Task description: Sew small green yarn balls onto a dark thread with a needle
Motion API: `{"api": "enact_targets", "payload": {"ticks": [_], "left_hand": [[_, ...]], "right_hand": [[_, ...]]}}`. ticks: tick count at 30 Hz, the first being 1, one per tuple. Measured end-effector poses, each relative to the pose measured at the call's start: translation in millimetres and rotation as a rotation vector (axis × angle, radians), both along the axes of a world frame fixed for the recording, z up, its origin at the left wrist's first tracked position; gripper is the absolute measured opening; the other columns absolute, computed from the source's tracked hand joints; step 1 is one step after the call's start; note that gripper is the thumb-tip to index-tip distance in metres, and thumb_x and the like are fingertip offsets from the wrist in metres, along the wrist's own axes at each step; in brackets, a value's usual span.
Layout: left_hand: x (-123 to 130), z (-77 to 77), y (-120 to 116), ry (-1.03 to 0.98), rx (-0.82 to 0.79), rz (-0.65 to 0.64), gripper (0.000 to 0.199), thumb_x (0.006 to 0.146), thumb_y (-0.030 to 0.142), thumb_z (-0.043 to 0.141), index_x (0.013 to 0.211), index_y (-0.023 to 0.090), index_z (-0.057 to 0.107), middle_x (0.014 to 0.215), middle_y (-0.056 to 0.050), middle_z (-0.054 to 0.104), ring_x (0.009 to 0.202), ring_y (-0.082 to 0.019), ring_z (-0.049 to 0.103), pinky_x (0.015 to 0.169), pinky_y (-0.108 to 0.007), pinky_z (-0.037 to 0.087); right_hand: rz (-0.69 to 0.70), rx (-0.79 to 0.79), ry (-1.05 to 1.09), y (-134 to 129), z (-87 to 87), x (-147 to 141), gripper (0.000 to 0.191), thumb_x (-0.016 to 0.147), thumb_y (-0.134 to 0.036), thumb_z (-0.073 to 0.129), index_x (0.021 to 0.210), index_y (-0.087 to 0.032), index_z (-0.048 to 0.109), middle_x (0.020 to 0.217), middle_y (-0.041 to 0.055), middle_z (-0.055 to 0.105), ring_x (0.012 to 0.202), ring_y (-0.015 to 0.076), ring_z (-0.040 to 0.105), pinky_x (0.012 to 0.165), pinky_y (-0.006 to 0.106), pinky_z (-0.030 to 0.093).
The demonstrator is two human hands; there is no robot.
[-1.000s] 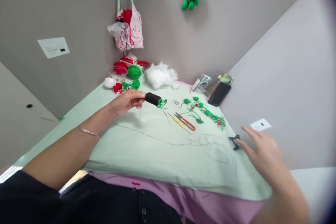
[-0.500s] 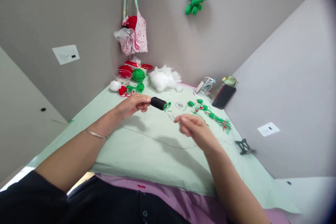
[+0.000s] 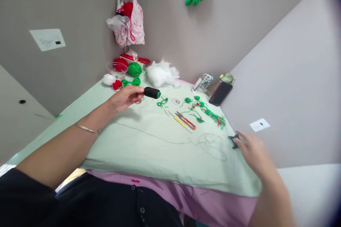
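My left hand (image 3: 125,98) pinches the end of a spool of black thread (image 3: 151,93), held above the pale green cloth (image 3: 149,156). The spool lies nearly sideways, its green core end facing right. A thin dark thread (image 3: 157,137) runs across the cloth into loose loops on the right. My right hand (image 3: 252,152), slightly blurred, is at the right side with thumb and forefinger apart, beside a small black stand-like object (image 3: 234,142). Whether it touches that object I cannot tell. Orange-handled thread snips (image 3: 188,121) and a yellow-handled crochet hook (image 3: 179,122) lie between the hands.
Green and red crocheted pieces (image 3: 209,111) lie right of centre, near a phone (image 3: 220,93) and a clear cup (image 3: 204,83). White stuffing (image 3: 163,74), a green yarn ball (image 3: 134,69) and a clear tub (image 3: 117,72) stand at the back. A bag (image 3: 137,25) hangs behind.
My right hand has moved from above the snips and crochet hook to the far right, uncovering them. My left hand still holds the spool. The whole view has shifted slightly.
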State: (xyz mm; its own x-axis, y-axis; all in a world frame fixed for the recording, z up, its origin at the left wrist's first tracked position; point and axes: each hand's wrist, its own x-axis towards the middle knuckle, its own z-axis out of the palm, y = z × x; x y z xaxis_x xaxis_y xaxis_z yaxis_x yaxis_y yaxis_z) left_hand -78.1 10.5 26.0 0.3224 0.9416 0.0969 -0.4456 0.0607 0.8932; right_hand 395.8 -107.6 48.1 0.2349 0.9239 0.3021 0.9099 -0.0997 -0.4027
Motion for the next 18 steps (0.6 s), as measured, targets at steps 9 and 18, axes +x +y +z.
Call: {"api": "enact_targets", "payload": {"ticks": [9,18], "left_hand": [[6.9,-4.0,-4.0,0.085,0.028,-0.07,0.025,0.077,0.024,0.07,0.059,0.014,0.055,0.058,0.001,0.043,0.052,-0.008,0.041,0.049,-0.022,0.037],[2.8,-4.8,-4.1,0.114,0.075,-0.075,0.026,0.079,0.026,0.067,0.06,0.014,0.057,0.059,0.001,0.043,0.053,-0.008,0.041,0.051,-0.023,0.038]], "right_hand": [[0.536,0.044,0.565,57.8,15.3,-141.9,0.054,0.089,-0.044,0.06,0.138,-0.025,0.05,0.139,0.0129,0.056,0.104,0.0231,0.066,0.091,0.041,0.053],[0.861,-0.435,0.895,70.2,-6.8,-219.9,0.036,0.088,-0.048,0.063,0.1,-0.014,0.069,0.054,-0.0035,0.052,0.049,0.0089,0.041,0.053,0.024,0.036]]}}
